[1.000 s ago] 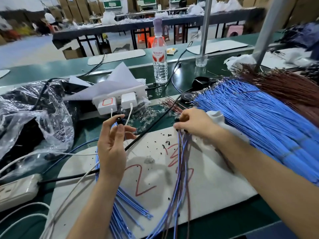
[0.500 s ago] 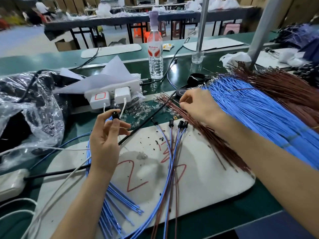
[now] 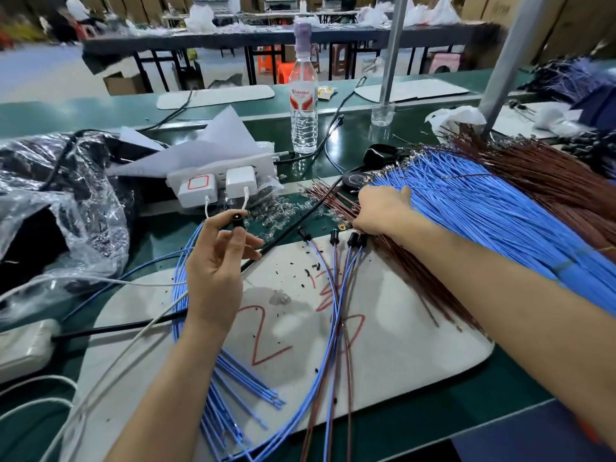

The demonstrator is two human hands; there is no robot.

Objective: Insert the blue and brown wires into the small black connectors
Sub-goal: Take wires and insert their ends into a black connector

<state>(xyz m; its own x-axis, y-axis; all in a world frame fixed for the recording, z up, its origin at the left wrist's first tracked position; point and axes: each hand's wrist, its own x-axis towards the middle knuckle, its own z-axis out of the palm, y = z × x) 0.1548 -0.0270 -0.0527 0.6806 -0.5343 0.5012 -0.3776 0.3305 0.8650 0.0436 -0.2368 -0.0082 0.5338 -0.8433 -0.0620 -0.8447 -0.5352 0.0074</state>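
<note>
My left hand (image 3: 218, 261) holds up a small black connector (image 3: 238, 220) between thumb and fingertips, with blue wires curving down behind the wrist. My right hand (image 3: 380, 210) reaches into the loose brown wires (image 3: 336, 201) at the near edge of the big blue wire pile (image 3: 500, 215); its fingers are curled down among them, and what they hold is hidden. Several finished wire pairs with black connectors (image 3: 353, 240) lie on the white mat (image 3: 400, 328). A large brown wire pile (image 3: 546, 175) lies at the far right.
A white power strip with chargers (image 3: 220, 185) stands behind my left hand. Crumpled clear plastic (image 3: 63, 215) fills the left. A water bottle (image 3: 302, 95) and two metal posts (image 3: 391, 48) stand at the back. Cut blue wires (image 3: 240, 395) lie at the mat's front.
My right hand let go of the finished wire bundle on the mat and moved back and right to the brown wires. My left hand kept holding the black connector up.
</note>
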